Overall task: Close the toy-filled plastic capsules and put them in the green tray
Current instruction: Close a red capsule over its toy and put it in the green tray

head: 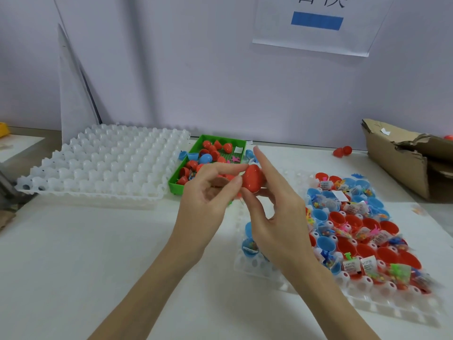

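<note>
From my head camera, I hold a red capsule (253,178) between both hands, just in front of the green tray (177,176). My right hand (274,212) pinches it from below and behind, thumb under it and forefinger stretched up along its far side. My left hand (208,192) meets it from the tray side, thumb and fingertips pressed against its left end; the other fingers curl loosely. I cannot tell whether the two halves are fully snapped together.

The green tray already holds a heap of closed red capsules and a blue one, with a few blue halves lying against its left edge. Left of the tray sits a stack of empty white moulded holders (98,165). Right of the tray and nearer to me, another white holder (282,271) carries the open red and blue capsule halves (362,231), many with small bagged toys in them. Far to the tray's right stands a torn cardboard box (402,158), and a stray red capsule (342,151) lies between them.
</note>
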